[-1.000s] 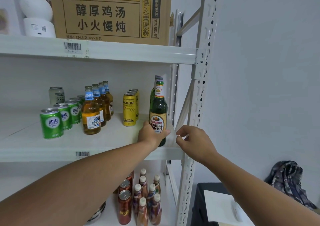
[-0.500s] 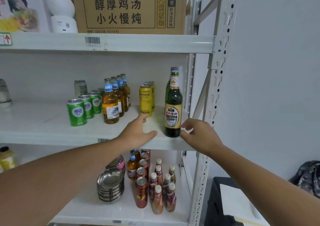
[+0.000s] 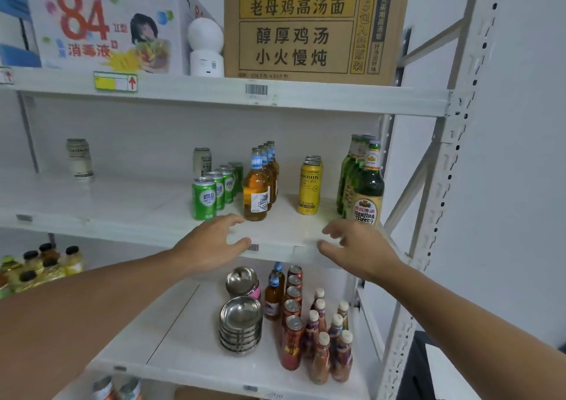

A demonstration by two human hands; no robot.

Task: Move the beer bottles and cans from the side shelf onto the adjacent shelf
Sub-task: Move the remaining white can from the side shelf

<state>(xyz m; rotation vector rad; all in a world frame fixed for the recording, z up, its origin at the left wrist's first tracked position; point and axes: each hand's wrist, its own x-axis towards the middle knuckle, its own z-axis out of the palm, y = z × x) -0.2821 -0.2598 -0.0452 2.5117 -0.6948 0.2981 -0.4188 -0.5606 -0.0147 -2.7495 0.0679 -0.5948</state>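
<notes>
Two bare hands reach over the front edge of the middle shelf (image 3: 153,216), neither one holding anything. The left hand (image 3: 211,243) hovers with fingers loosely spread and thumb apart, its fingertips just near the foot of the front amber bottle (image 3: 255,190). The right hand (image 3: 356,246) is likewise open, fingers curled slightly and apart, just in front of the base of the nearest green beer bottle (image 3: 369,185), which partly hides behind its knuckles; whether they touch I cannot tell.

Several rows of drinks stand upright on that shelf. At far right the green beer bottles line up front to back beside the rack upright (image 3: 453,167). To their left stand yellow cans (image 3: 310,185) in a short row, then the amber bottles with blue neck labels, then green cans (image 3: 203,199) running back toward the wall. One pale can (image 3: 79,159) stands alone, well apart on the left.

Above, a brown carton (image 3: 309,26) sits on the top shelf. Below, steel bowls (image 3: 241,323) are stacked beside red cans (image 3: 292,338) and small bottles
</notes>
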